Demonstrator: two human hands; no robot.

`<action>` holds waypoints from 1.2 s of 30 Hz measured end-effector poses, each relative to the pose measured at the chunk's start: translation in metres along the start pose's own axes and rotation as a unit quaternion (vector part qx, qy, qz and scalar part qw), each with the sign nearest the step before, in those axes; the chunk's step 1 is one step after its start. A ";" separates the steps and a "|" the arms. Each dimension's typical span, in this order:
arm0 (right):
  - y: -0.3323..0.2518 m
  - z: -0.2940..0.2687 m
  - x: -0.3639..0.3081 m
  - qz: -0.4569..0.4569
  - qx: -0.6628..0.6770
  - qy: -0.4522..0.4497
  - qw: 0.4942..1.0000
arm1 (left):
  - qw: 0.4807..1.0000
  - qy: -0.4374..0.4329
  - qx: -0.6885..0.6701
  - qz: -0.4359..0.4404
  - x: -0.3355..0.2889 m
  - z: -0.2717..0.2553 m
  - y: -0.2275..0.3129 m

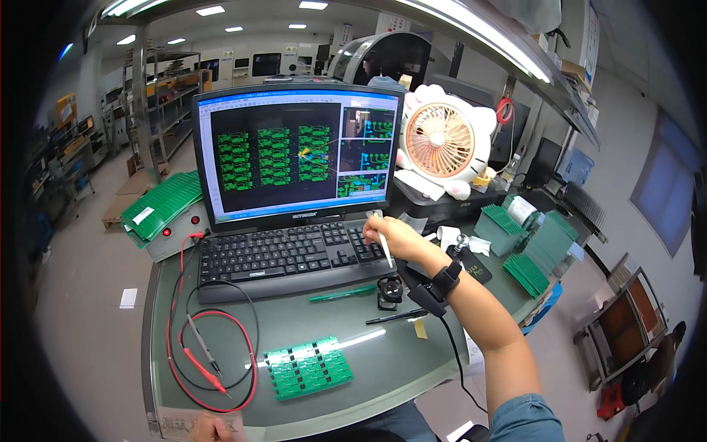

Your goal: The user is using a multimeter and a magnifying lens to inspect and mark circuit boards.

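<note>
My right hand [401, 240] is closed round a slim white stick-like tool [385, 249], held over the number pad of the black keyboard [276, 254]. Its index fingertip is close to the keys; whether it presses one I cannot tell. Only a small part of my left hand [212, 428] shows at the desk's near edge, its fingers mostly cut off by the frame. A panel of green circuit boards [309, 367] lies flat on the desk, right of the left hand. Behind the keyboard, the monitor [276, 151] displays a board layout in green on black.
Red and black test leads [211, 376] lie coiled at the left. A green pen [342, 294], a black loupe [389, 292] and a black pen [396, 317] lie before the keyboard. Racked green boards [526, 275] stand right, a white fan [440, 140] behind. A cable [454, 353] hangs from my right wrist.
</note>
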State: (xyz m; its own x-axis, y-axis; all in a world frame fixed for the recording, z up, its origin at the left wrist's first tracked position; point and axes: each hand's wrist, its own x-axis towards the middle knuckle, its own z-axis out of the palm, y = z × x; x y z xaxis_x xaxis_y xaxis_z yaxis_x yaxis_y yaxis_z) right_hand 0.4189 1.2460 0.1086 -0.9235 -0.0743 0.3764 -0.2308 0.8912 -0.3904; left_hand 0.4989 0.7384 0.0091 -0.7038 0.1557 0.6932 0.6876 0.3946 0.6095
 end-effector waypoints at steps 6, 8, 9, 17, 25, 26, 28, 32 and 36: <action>0.012 0.025 0.008 0.009 -0.043 -0.051 0.998 | 1.000 -0.006 0.020 -0.023 0.005 0.000 0.008; 0.017 0.019 0.009 0.021 -0.021 -0.020 0.999 | 1.000 -0.005 0.019 0.006 0.006 0.000 0.006; 0.016 0.015 0.011 0.052 -0.008 -0.004 0.999 | 1.000 -0.005 0.020 0.006 0.005 0.000 0.005; 0.026 0.013 0.017 0.121 -0.059 0.005 0.991 | 0.999 -0.012 0.038 -0.024 0.003 0.001 0.007; 0.036 0.015 0.020 0.161 -0.179 0.032 0.970 | 1.000 -0.013 0.023 -0.011 0.004 0.002 0.007; 0.031 0.015 0.021 0.141 -0.166 0.032 0.976 | 1.000 -0.008 0.024 -0.004 0.004 0.002 0.008; 0.018 0.020 0.023 0.070 -0.110 0.054 0.990 | 1.000 -0.007 0.023 -0.010 0.005 0.003 0.009; 0.013 0.030 0.023 0.053 -0.032 -0.044 0.997 | 0.999 0.000 0.053 -0.002 0.007 0.005 0.011; 0.020 0.026 0.028 0.087 -0.081 0.059 0.991 | 0.999 -0.003 0.032 -0.004 0.005 0.003 0.006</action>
State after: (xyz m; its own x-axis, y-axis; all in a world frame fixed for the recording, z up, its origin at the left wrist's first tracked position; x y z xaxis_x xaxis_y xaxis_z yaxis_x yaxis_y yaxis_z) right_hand 0.3806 1.2501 0.0893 -0.9007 0.1318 0.4140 -0.0094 0.9467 -0.3220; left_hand 0.4991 0.7445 0.0150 -0.7109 0.1569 0.6856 0.6687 0.4528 0.5898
